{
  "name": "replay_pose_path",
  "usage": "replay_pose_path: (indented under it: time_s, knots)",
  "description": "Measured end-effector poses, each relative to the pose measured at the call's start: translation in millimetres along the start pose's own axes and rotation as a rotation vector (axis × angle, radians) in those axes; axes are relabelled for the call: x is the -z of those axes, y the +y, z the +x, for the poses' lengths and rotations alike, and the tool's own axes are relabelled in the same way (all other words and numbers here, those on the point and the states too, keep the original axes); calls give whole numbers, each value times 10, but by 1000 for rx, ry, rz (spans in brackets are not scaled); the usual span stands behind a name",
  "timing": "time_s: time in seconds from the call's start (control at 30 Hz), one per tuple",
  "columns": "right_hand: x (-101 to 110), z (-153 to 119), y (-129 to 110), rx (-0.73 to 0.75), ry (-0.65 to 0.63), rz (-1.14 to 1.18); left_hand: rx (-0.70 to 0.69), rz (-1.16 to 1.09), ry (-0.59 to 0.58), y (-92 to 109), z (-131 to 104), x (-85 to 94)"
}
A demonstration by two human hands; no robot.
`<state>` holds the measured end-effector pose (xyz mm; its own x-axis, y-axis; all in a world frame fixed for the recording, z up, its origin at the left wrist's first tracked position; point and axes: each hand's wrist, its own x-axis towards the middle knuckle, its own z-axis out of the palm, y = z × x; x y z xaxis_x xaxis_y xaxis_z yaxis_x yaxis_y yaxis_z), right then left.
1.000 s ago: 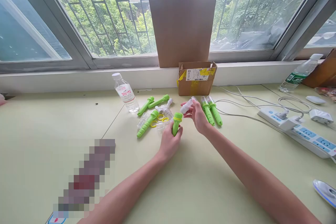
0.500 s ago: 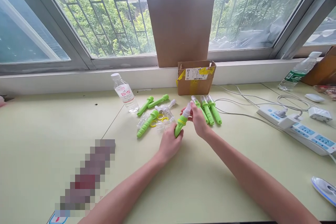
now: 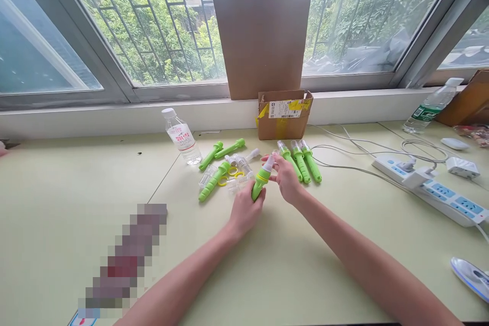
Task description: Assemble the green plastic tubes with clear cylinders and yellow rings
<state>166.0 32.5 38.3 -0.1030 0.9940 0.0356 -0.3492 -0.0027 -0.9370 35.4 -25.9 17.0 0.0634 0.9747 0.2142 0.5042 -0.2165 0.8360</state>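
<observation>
My left hand is wrapped round the green body of a tube that tilts up to the right, with a yellow ring and a whitish tip. At that tip, the fingers of my right hand are closed on the clear or white end piece; its exact shape is hard to make out. Left of my hands lie several loose green tubes, clear plastic caps and yellow rings. Just right of my right hand, three green tubes with clear caps lie side by side.
An open cardboard box stands behind the parts. Water bottles stand at the back left and back right. Cables and a white power strip lie on the right. A pixelated object lies at the front left.
Both hands and the held tube have shifted slightly down and left. My right fingers have moved a little lower along the tip, and the view has shifted slightly.
</observation>
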Motion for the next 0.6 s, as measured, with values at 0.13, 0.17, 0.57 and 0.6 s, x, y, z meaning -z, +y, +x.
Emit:
replay_pose_path:
  time_s: [0.13,0.17,0.57,0.6]
  knots:
    - [22,-20,-6,-16,-94,53,-13,-14,-11,29,-4,24]
    - [25,-27,-8,-3,-100,54,-19,-21,-16,30,-4,30]
    - [111,39,101,228,133,-182,-47,70,-52,-40,-27,-27]
    - [107,37,106,238,145,-200,-47,75,-52,-41,-27,-29]
